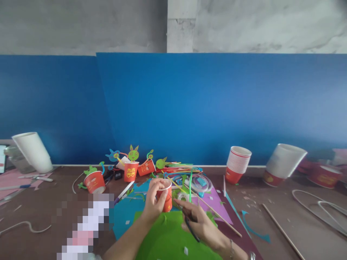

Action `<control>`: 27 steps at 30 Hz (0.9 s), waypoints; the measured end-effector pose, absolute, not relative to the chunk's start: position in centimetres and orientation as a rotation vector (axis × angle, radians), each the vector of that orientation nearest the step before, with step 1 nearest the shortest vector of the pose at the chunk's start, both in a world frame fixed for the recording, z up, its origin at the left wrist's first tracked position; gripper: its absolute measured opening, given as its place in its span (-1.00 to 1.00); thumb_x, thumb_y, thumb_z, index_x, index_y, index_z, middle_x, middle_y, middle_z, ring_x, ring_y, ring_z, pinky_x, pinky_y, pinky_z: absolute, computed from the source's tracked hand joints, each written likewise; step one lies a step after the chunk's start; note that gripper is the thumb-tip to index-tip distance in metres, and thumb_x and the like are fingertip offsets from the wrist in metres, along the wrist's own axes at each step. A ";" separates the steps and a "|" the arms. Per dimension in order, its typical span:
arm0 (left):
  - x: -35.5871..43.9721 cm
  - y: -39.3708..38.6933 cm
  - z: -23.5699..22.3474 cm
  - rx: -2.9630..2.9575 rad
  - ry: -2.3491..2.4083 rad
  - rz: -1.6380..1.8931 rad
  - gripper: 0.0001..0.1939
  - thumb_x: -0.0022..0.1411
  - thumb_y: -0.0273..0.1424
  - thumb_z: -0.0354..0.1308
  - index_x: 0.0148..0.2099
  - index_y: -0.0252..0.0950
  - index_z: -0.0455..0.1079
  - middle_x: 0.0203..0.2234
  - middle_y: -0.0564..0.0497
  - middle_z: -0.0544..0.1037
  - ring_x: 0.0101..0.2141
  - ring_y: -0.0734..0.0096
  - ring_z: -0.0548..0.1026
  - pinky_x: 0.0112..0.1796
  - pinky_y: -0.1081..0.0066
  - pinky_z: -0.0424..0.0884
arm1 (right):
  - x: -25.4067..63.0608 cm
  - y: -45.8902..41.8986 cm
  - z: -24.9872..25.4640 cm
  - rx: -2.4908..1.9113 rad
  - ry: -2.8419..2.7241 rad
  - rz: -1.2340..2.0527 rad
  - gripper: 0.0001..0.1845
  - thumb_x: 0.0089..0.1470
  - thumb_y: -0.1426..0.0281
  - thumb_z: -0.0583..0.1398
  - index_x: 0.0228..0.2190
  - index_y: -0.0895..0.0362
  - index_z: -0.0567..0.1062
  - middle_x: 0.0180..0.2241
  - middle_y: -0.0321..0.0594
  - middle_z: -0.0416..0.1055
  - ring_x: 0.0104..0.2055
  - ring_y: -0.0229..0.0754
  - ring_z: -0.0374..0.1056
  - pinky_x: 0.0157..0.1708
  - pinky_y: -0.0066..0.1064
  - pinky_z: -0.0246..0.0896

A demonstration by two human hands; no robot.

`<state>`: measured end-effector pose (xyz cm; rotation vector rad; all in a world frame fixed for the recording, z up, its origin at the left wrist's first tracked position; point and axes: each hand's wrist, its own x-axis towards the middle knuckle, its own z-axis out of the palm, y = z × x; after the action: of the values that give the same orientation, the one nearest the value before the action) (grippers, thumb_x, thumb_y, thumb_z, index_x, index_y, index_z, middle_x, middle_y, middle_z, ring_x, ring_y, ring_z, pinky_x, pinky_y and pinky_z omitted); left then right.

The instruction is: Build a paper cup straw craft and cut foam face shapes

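Note:
My left hand (155,198) is wrapped round a red paper cup (168,202) with a white rim, its fingers over the top edge. Just right of it, my right hand (196,216) is closed on scissors (193,228) with dark handles. The blades point toward the cup's side; whether they touch it I cannot tell. A green straw (190,186) stands up behind my right hand. Under both hands lies green paper (162,236) with small white scraps on it.
Decorated red cups (131,172) with paper animal heads stand at back left. Loose straws (180,168) and a tape roll (183,196) lie behind my hands. Stacked paper cups (238,164) stand at back right, a wooden stick (282,229) nearer. A blue partition (189,108) closes off the back.

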<state>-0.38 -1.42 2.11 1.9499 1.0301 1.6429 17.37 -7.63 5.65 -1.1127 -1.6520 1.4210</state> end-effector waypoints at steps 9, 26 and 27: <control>-0.2 -1.4 2.1 2.004 1.060 1.636 -0.87 0.21 -0.38 0.02 -0.41 -0.24 0.25 -0.26 -0.10 0.42 -0.17 0.21 0.41 -0.15 0.20 0.36 | 18.1 -7.4 5.5 -1.251 -1.767 1.301 -0.34 -0.17 0.42 0.10 0.06 0.12 0.37 -0.59 -0.42 0.09 -0.57 -0.34 -0.05 -0.58 -0.51 -0.14; -0.3 -1.0 1.9 1.949 1.085 1.604 -0.85 0.20 -0.36 0.04 -0.42 -0.25 0.26 -0.23 -0.10 0.41 -0.13 0.19 0.40 -0.10 0.18 0.33 | 18.0 -7.7 8.4 -1.416 -2.103 0.894 -0.35 -0.28 0.56 0.08 -0.04 0.09 0.42 -0.62 -0.48 -0.05 -0.58 -0.35 -0.14 -0.63 -0.47 -0.28; -0.3 -1.0 1.8 1.949 1.084 1.603 -0.85 0.20 -0.36 0.04 -0.42 -0.25 0.26 -0.23 -0.09 0.41 -0.13 0.20 0.40 -0.10 0.19 0.33 | 17.9 -7.8 8.4 -1.419 -2.113 0.879 -0.36 -0.28 0.56 0.09 -0.06 0.09 0.43 -0.63 -0.48 -0.05 -0.59 -0.35 -0.14 -0.63 -0.47 -0.29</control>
<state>-0.32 -0.98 1.85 1.9489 1.0838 1.6033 17.90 -7.79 8.38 -1.4190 -2.1126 0.8792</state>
